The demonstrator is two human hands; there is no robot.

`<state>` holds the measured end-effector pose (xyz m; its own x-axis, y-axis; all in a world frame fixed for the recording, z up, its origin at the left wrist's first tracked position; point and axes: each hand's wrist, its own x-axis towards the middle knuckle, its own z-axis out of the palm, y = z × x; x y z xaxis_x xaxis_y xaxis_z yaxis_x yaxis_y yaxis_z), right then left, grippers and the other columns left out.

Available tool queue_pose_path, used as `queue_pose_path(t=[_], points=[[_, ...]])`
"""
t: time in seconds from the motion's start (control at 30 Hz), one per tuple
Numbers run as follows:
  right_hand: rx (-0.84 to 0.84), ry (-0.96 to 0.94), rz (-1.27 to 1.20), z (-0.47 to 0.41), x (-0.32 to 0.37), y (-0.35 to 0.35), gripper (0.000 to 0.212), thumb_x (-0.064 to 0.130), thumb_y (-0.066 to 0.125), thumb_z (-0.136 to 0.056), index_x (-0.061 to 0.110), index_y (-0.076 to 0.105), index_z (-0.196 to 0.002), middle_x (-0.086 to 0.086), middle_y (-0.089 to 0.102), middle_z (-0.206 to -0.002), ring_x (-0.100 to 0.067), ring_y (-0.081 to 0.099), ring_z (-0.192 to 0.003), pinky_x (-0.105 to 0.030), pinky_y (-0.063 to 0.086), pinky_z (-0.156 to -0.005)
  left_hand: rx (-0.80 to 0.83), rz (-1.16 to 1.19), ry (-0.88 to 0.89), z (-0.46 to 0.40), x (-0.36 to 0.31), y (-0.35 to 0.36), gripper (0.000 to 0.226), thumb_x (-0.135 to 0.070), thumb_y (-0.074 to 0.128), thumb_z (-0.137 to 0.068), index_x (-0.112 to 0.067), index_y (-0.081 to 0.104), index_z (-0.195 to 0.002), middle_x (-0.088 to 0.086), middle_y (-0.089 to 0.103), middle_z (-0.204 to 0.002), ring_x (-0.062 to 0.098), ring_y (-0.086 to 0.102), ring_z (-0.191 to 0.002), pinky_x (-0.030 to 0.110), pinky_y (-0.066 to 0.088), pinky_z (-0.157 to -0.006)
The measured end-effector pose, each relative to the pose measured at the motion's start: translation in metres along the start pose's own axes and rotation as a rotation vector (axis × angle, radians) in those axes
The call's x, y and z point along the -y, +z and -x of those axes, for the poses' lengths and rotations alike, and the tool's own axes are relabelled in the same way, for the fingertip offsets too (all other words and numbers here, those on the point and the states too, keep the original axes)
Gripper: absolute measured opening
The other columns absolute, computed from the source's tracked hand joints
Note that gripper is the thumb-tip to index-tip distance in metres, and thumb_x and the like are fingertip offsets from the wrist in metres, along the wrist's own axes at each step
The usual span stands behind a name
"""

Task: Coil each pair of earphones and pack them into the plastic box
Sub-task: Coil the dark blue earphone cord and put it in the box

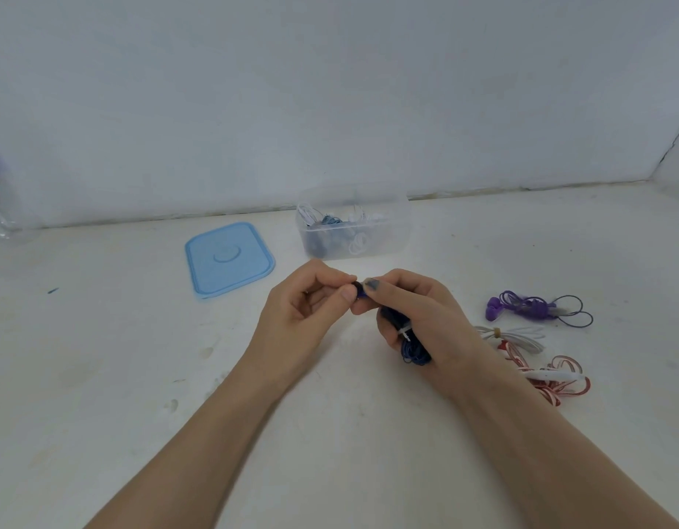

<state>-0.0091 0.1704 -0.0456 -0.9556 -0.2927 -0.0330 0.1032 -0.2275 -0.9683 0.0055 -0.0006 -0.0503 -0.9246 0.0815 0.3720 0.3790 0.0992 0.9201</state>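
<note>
A: What could go wrong here?

B: The blue coil (412, 343) could spring loose; the right hand (418, 311) only wraps it lightly, and if the grip slips the loops fall open; then it has to be wound again.

A: What are the fingers doing?

B: The left hand (311, 299) pinches a small dark bit at the top of the coil, thumb and fingers nearly closed; I think it is an earbud, but it is too small to tell; the right hand curls round the bundle, and its fingertips meet the left ones.

A: Where does it go?

B: Into the box (355, 223) just past the hands; it is open, with white and blue coils inside; its lid (229, 259) lies beside it on the left.

A: Any more left?

B: Yes; the purple pair (536, 307), the white pair (521, 336) and the red pair (551, 379) lie on the table (120, 376) to the right.
</note>
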Motion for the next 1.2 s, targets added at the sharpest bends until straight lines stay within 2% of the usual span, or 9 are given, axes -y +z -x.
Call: queue_pose_path(t=[0.1,0.23,0.47,0.63,0.7,0.87,0.97,1.1,1.2], points=[[-0.022,-0.007,-0.019,-0.001,0.000,0.001,0.016,0.016,0.065,-0.093,0.009,0.066,-0.079,-0.017,0.075,-0.090,-0.015,0.044,-0.046,-0.022,0.035,-0.043,-0.015,-0.006,-0.004,0.001,-0.002,0.003,0.014,-0.006,0.056,-0.100,0.005,0.064,-0.096,-0.004,0.077,-0.084,0.006,0.073,-0.087,0.014,0.051,-0.081],[-0.031,-0.022,-0.003,-0.001,-0.001,0.002,0.021,0.016,0.065,-0.093,0.014,0.067,-0.072,-0.015,0.075,-0.088,-0.016,0.044,-0.046,-0.022,0.035,-0.044,-0.012,0.033,-0.034,0.000,-0.003,0.004,0.011,-0.003,0.058,-0.099,0.007,0.060,-0.095,0.002,0.077,-0.084,0.011,0.074,-0.087,0.017,0.053,-0.081],[-0.024,-0.023,0.051,0.000,-0.003,0.002,0.020,0.016,0.064,-0.094,0.006,0.065,-0.078,-0.011,0.074,-0.081,-0.015,0.043,-0.047,-0.023,0.034,-0.045,-0.016,-0.060,-0.026,-0.001,0.000,0.001,0.010,0.000,0.065,-0.095,-0.007,0.065,-0.088,-0.007,0.074,-0.078,0.007,0.070,-0.079,0.017,0.051,-0.076],[-0.016,-0.048,0.076,0.001,-0.004,0.004,0.023,0.016,0.061,-0.097,0.002,0.063,-0.079,-0.012,0.074,-0.081,-0.015,0.043,-0.045,-0.021,0.035,-0.044,-0.026,-0.075,-0.021,-0.002,0.002,-0.001,0.015,-0.013,0.068,-0.087,-0.025,0.064,-0.078,0.006,0.070,-0.084,0.029,0.065,-0.083,0.034,0.052,-0.079],[-0.014,-0.055,0.080,0.000,-0.003,0.004,0.023,0.016,0.060,-0.097,0.001,0.063,-0.080,-0.014,0.074,-0.082,-0.014,0.042,-0.044,-0.021,0.035,-0.043,-0.028,-0.061,-0.027,-0.002,0.003,-0.001,0.017,-0.013,0.067,-0.086,-0.026,0.063,-0.077,0.010,0.068,-0.085,0.028,0.064,-0.081,0.036,0.050,-0.078],[-0.005,-0.051,0.090,-0.001,-0.005,0.002,0.025,0.018,0.060,-0.097,0.003,0.062,-0.077,-0.014,0.073,-0.080,-0.015,0.041,-0.044,-0.022,0.033,-0.043,0.018,-0.008,-0.029,-0.001,0.003,-0.002,0.018,0.000,0.070,-0.090,-0.014,0.062,-0.083,-0.004,0.070,-0.076,0.012,0.066,-0.075,0.022,0.052,-0.074],[0.005,-0.038,0.082,-0.002,-0.005,0.001,0.026,0.019,0.060,-0.097,0.005,0.062,-0.075,-0.013,0.070,-0.075,-0.016,0.041,-0.045,-0.023,0.032,-0.043,0.055,0.001,-0.019,-0.001,0.004,-0.003,0.013,0.007,0.068,-0.090,-0.004,0.060,-0.088,-0.006,0.071,-0.073,0.009,0.066,-0.071,0.018,0.051,-0.072],[0.017,-0.024,0.041,-0.004,-0.004,0.001,0.033,0.020,0.057,-0.098,-0.010,0.062,-0.086,-0.014,0.066,-0.072,-0.019,0.043,-0.047,-0.023,0.034,-0.044,0.052,-0.075,0.044,-0.001,0.008,-0.005,0.014,0.002,0.070,-0.089,-0.009,0.062,-0.089,-0.005,0.072,-0.080,0.016,0.067,-0.076,0.022,0.051,-0.078],[0.016,-0.005,0.033,-0.004,-0.003,0.001,0.034,0.020,0.054,-0.099,-0.012,0.064,-0.095,-0.012,0.064,-0.070,-0.019,0.045,-0.049,-0.024,0.035,-0.044,0.045,-0.149,0.106,-0.002,0.008,-0.006,0.017,-0.002,0.069,-0.087,-0.017,0.062,-0.087,-0.008,0.069,-0.079,0.016,0.064,-0.075,0.022,0.050,-0.081]])
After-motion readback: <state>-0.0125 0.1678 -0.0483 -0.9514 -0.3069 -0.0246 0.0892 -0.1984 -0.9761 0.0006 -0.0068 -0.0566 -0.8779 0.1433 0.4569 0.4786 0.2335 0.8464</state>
